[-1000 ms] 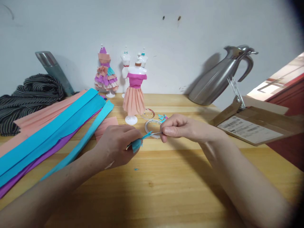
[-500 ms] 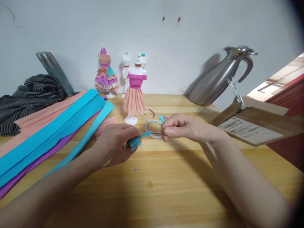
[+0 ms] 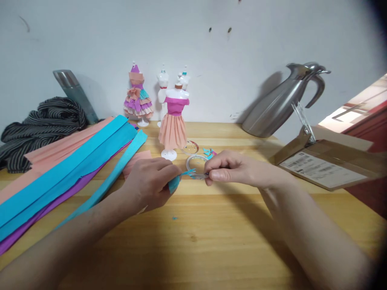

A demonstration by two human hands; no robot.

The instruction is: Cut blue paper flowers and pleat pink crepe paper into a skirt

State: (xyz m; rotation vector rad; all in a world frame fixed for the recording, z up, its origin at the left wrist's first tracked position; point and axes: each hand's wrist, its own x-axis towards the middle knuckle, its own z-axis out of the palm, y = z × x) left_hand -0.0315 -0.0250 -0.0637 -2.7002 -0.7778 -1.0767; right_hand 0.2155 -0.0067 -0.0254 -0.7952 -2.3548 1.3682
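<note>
My left hand (image 3: 152, 181) is closed around a small folded piece of blue crepe paper (image 3: 174, 184), whose twisted, frayed end points right. Facing it, my right hand (image 3: 231, 168) pinches a thin metal rod-like tool (image 3: 199, 176), blurred by motion, with its tip close to the blue paper's end; whether they touch I cannot tell. Behind the hands stands a small white dress form (image 3: 173, 121) in a magenta top and pleated peach skirt. A roll of clear tape (image 3: 191, 161) lies just beyond my fingers, partly hidden by my right hand.
Crepe paper strips, including a wide blue one (image 3: 99, 151), cover the left side. More dress forms (image 3: 138, 98) stand by the wall. A steel jug (image 3: 281, 100) and an open cardboard box (image 3: 323, 171) occupy the right. Blue scraps (image 3: 208, 153) lie behind my right hand.
The view has shifted slightly, so everything sits a little lower and further right. My hands keep their grips; the metal tool now looks smeared by motion beside the paper's end.
</note>
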